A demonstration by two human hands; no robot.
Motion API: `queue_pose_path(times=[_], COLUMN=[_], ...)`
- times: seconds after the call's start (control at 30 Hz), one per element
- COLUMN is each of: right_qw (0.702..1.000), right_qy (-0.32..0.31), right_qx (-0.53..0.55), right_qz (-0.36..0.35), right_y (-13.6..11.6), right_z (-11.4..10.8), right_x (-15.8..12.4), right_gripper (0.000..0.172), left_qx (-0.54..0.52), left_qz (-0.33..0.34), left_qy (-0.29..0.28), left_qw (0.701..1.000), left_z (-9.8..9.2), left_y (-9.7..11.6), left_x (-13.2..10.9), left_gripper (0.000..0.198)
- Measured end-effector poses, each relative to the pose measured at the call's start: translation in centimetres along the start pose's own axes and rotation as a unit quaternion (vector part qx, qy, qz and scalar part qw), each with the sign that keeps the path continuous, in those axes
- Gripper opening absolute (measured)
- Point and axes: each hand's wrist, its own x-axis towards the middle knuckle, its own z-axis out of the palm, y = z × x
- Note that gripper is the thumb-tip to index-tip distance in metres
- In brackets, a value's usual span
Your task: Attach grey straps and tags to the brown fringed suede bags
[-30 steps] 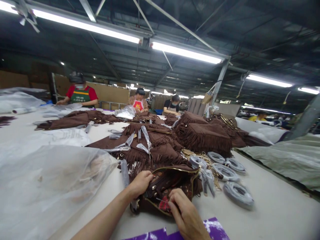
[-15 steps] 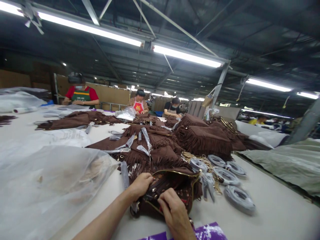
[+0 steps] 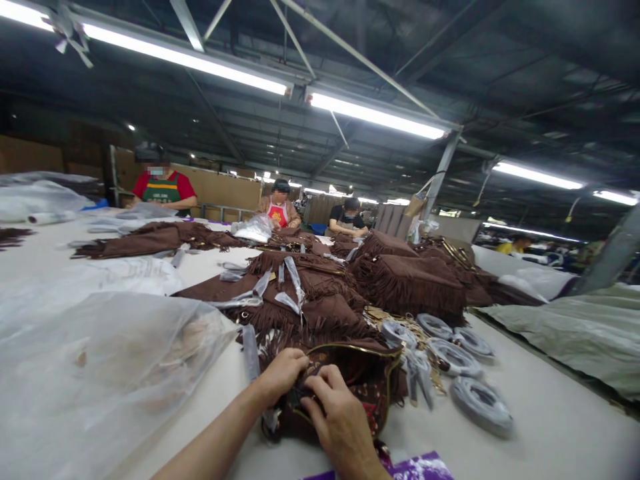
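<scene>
A brown handbag (image 3: 393, 387) lies on the table right in front of me, its gold-zipped mouth spread wide and a patterned lining showing inside. My left hand (image 3: 283, 377) is closed on the bag's left edge, fingers curled over the rim. Inside the mouth, my right hand (image 3: 343, 420) has its thumb and fingers pinched together near the left side of the lining. Whatever lies between those fingertips is hidden. Just beyond the bag is a heap of brown fringed bags (image 3: 320, 313), some with plastic-wrapped parts on them.
Coiled straps in plastic (image 3: 483, 403) and gold chains (image 3: 400, 320) lie to the right. Clear plastic sheeting (image 3: 115, 360) covers the left of the table (image 3: 555, 413). A purple printed piece (image 3: 423, 467) is at the near edge. Several co-workers (image 3: 163, 190) work across the table.
My right hand has shifted slightly up and left inside the bag's mouth, closer to my left hand. The left hand keeps its hold on the rim.
</scene>
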Motion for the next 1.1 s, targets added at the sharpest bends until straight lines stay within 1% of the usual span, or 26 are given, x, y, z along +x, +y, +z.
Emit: queue_pose_path(times=[0.13,0.3,0.37,0.43,0.5,0.6,0.67,0.77,0.87,1.0,1.03,1.1], right_qw=[0.997,0.975,0.970,0.969,0.971,0.977,0.983,0.994,0.997,1.000,1.000,0.994], right_qy=[0.019,0.046,0.052,0.055,0.042,0.011,-0.005,-0.016,-0.027,-0.017,-0.008,0.002], right_qx=[-0.073,-0.200,-0.219,-0.222,-0.217,-0.196,-0.162,-0.089,-0.057,-0.016,0.013,0.109], right_qz=[-0.015,-0.082,-0.095,-0.094,-0.086,-0.086,-0.086,-0.059,-0.038,-0.004,0.008,0.020], right_y=[-0.1,-0.3,-0.4,-0.5,-0.6,-0.4,-0.2,-0.2,-0.6,-1.5,-1.6,-1.4], right_z=[1.0,1.7,1.9,2.0,2.0,1.7,1.2,0.5,0.3,0.7,0.8,0.7], right_x=[0.3,0.1,-0.1,-0.1,-0.1,0.1,0.2,0.4,0.5,0.7,0.8,1.2], right_gripper=[0.020,0.019,0.020,0.021,0.022,0.022,0.020,0.021,0.023,0.021,0.022,0.024], left_qx=[-0.001,-0.013,-0.013,-0.011,-0.007,0.000,0.006,0.010,0.011,0.023,0.029,0.048], left_qz=[0.000,-0.006,-0.006,-0.004,0.000,0.006,0.010,0.014,0.009,0.006,0.010,0.024], left_qy=[0.012,0.004,0.003,0.002,-0.001,-0.004,0.000,0.007,0.012,0.010,0.010,0.013], left_qw=[1.000,1.000,1.000,1.000,1.000,1.000,1.000,1.000,1.000,1.000,0.999,0.998], left_z=[0.0,-0.1,-0.1,-0.2,-0.2,-0.3,-0.3,-0.2,-0.1,-0.1,-0.1,-0.1], left_y=[-0.2,-0.6,-0.7,-0.7,-0.6,-0.4,-0.3,-0.2,-0.3,-0.4,-0.4,-0.1], left_x=[0.2,0.3,0.3,0.2,0.2,0.1,0.0,-0.2,-0.2,-0.2,-0.2,-0.2], left_gripper=[0.012,0.011,0.012,0.013,0.015,0.017,0.018,0.017,0.015,0.015,0.016,0.017])
